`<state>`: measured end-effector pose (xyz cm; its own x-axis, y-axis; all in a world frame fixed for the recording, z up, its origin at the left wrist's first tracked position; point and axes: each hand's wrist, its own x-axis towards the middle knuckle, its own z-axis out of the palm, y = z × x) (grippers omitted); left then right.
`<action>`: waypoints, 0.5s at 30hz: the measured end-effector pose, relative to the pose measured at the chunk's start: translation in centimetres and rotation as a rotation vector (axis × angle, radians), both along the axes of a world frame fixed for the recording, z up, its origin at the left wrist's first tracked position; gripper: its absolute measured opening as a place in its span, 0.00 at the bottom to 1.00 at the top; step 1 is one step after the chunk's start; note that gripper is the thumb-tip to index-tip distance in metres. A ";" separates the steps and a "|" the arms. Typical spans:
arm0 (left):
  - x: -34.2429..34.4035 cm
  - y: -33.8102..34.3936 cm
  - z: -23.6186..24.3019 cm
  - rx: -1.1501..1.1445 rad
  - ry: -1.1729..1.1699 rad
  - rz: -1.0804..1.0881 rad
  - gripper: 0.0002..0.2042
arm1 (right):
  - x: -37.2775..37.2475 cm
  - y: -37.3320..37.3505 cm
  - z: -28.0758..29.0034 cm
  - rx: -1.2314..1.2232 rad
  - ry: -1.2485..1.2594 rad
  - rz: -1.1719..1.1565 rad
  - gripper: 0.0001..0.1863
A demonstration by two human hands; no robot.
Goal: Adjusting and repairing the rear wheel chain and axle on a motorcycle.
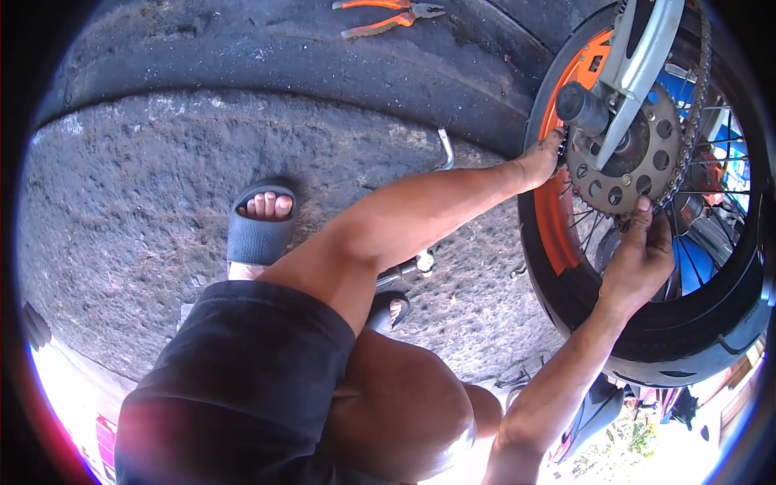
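A motorcycle rear wheel with an orange rim [558, 234] and black tyre [687, 331] stands at the right, with a perforated metal sprocket [655, 145], a chain [692, 129], a silver swingarm [643, 48] and a black cylindrical piece [582, 109] at its hub. My left hand [543, 162] is closed at the sprocket's left side, on what looks like the chain, its fingertips partly hidden. My right hand [643, 255] pinches the chain at the sprocket's lower edge, thumb up against it.
Orange-handled pliers [376, 24] lie on the dark ledge [242, 56] at the top. A bent metal tool [446, 149] and a chrome tool [422, 263] lie on the rough concrete [129, 234]. My sandalled foot [260, 222] and bent legs occupy the middle and bottom.
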<state>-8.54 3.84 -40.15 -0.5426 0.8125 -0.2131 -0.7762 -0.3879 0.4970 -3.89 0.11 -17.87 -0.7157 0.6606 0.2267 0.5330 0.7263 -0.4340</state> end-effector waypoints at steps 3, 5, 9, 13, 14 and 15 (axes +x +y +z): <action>-0.7 -1.6 1.9 0.025 -0.087 -0.023 0.27 | -0.1 -0.1 0.1 0.060 -0.042 -0.003 0.17; -0.8 -2.7 3.4 0.037 -0.190 -0.051 0.27 | -0.1 -0.1 0.1 0.059 -0.037 -0.011 0.17; -0.1 -4.4 6.4 0.223 -0.486 -0.140 0.25 | -0.1 -0.2 0.1 0.078 -0.029 0.028 0.16; -0.6 -5.4 8.0 0.204 -0.549 -0.131 0.25 | -0.3 -0.6 0.0 -0.055 0.022 -0.003 0.16; -0.6 -5.6 8.4 0.165 -0.586 -0.159 0.25 | -0.4 -0.7 0.1 -0.007 0.019 -0.003 0.16; -0.8 -5.8 8.8 0.229 -0.639 -0.151 0.26 | -0.4 -0.8 0.2 -0.024 0.005 -0.007 0.16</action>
<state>-9.34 -1.94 -31.31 -0.2455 0.9317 -0.2675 -0.9431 -0.2934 -0.1565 -4.34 -0.69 -17.71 -0.7097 0.6711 0.2143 0.5359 0.7118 -0.4540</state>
